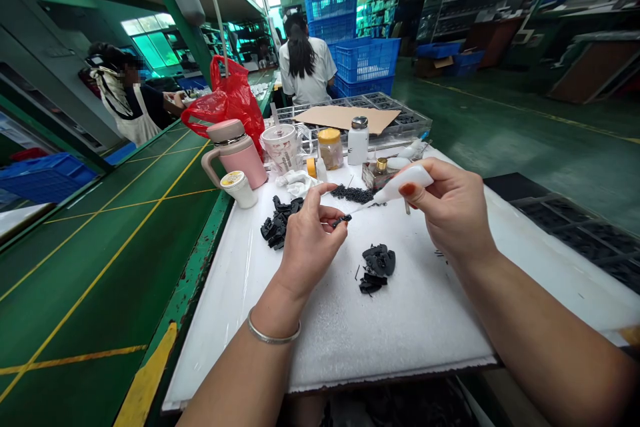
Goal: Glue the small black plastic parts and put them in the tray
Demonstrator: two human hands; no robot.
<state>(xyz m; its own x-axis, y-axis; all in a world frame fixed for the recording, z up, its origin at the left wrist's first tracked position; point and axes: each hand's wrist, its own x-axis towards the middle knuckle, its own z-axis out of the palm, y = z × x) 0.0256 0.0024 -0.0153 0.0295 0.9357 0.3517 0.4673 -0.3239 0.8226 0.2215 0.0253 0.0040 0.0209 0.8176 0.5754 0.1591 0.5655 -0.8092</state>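
My left hand (314,240) pinches a small black part (343,220) between thumb and fingertips. In my right hand (453,203) is a white squeeze bottle (400,183), tilted so that its thin clear nozzle points at the black part. Whether the tip touches it I cannot tell. Left of my left hand lies a heap of black pieces (277,221). A smaller pile of black pieces (379,267) rests between my forearms. Many tiny black rings or loops (353,194) are gathered behind my hands.
White foam sheet (400,340) covers the table. At its back stand a pink mug (243,157), a plastic cup (283,147), a yellow-lidded jar (330,149), and a white bottle (358,140). A green conveyor (115,227) runs along the left. Two people work farther off.
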